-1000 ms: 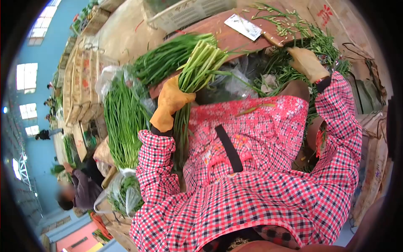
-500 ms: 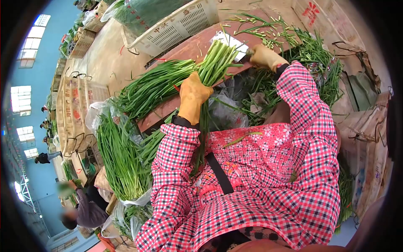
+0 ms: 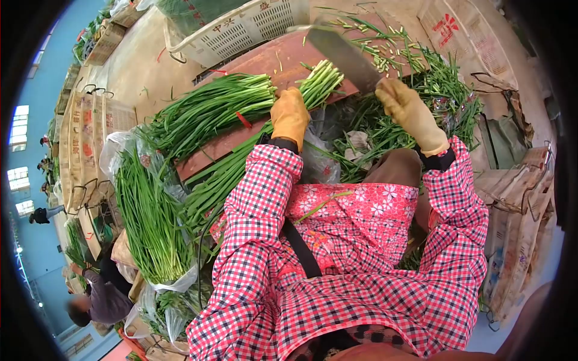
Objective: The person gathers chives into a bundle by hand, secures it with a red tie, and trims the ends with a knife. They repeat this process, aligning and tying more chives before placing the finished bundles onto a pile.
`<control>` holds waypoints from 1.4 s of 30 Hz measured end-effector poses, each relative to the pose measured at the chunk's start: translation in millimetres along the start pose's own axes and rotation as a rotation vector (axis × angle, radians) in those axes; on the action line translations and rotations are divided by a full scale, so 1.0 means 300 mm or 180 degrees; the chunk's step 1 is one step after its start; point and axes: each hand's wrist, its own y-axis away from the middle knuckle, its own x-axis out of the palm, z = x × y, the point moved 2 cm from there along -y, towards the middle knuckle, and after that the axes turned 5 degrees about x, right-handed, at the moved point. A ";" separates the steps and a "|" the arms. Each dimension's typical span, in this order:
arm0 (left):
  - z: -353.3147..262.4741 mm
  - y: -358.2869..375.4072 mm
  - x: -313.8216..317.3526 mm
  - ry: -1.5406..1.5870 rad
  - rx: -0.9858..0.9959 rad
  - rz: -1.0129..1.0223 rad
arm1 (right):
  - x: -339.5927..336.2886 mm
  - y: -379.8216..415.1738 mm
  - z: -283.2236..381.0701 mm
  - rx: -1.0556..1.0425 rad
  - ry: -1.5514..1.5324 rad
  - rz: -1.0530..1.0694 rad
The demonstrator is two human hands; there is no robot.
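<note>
My left hand (image 3: 290, 119), in a yellow-orange glove, is closed around a bunch of chives (image 3: 320, 84). The bunch's pale, trimmed-looking stalk ends stick out past my fist, over the reddish board (image 3: 201, 163). My gloved right hand (image 3: 415, 114) grips the handle of a cleaver (image 3: 346, 59), whose broad blade is raised and slightly blurred, apart from the stalks. Another bunch of chives (image 3: 220, 102) lies on the board beside my left hand. A red tie (image 3: 243, 120) shows near the bunches.
Cut stalk pieces (image 3: 391, 57) litter the board's far right. Loose green trimmings (image 3: 445, 90) heap up beyond my right hand. More chives (image 3: 147, 222) lie in a plastic bag on the left. A white crate (image 3: 241, 33) stands behind the board; a person (image 3: 105, 292) is at lower left.
The cleaver has lifted off the stalk ends, and my right hand has moved back toward me. My left hand still holds the bunch, whose ends now look shorter and more even.
</note>
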 end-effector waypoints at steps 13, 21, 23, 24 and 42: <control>-0.022 -0.041 0.030 -0.0007 0.0127 -0.0311 | 0.075 -0.073 -0.046 -0.0463 0.1267 0.0114; -0.008 -0.041 0.051 -0.0035 0.0278 -0.0214 | 0.085 -0.086 -0.058 -0.0701 0.1736 0.0119; -0.005 -0.046 0.066 0.0001 0.0340 -0.0196 | 0.089 -0.092 -0.061 -0.0759 0.1877 0.0115; -0.004 -0.048 0.070 0.0030 0.0354 -0.0192 | 0.098 -0.100 -0.067 -0.0750 0.1973 0.0115; 0.003 -0.021 0.109 0.0163 0.0225 0.0157 | 0.067 -0.112 0.037 -0.0362 0.1884 -0.0023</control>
